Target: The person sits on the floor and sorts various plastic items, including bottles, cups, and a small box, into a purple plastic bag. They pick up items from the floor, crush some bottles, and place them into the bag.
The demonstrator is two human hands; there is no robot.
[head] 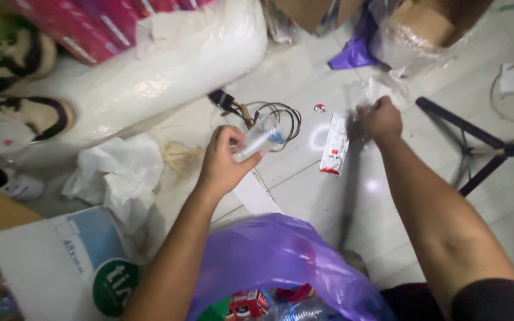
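Left hand [224,159] was closed round a clear plastic cup [259,138], thumb on the near side and fingers over the top, cup tilted with its mouth toward the right. It was held above the tiled floor [304,178], just near of a coil of thin cable [272,113].

Right hand [381,119] was farther off and to the right, fingers curled shut on what looked like a scrap of clear film [371,90]; the hand was blurred, so how firmly it pinched I could not tell. A red and white sachet [335,144] lay flat on the floor just left of it, not touched.

Judgement: the cup looked thin and would buckle under a hard squeeze, so a light hold near its rim would serve best. The film was limp and would likely need a full pinch, not fingertips alone.

Nearest the camera, a purple bag [281,261] stood open below both forearms, with red packaging and other litter inside.

Around: crumpled white paper [117,169] to the left; a long white plastic-wrapped bundle [168,77] beyond it; a shoe [28,116] at far left; a white carton [43,261] at near left; a small red bottle cap [320,107] by the cable; black tripod legs [471,145] at right.

In the way: the cable coil lay right under the left hand's reach and could snag; the tripod legs crowded the right arm's outer side.
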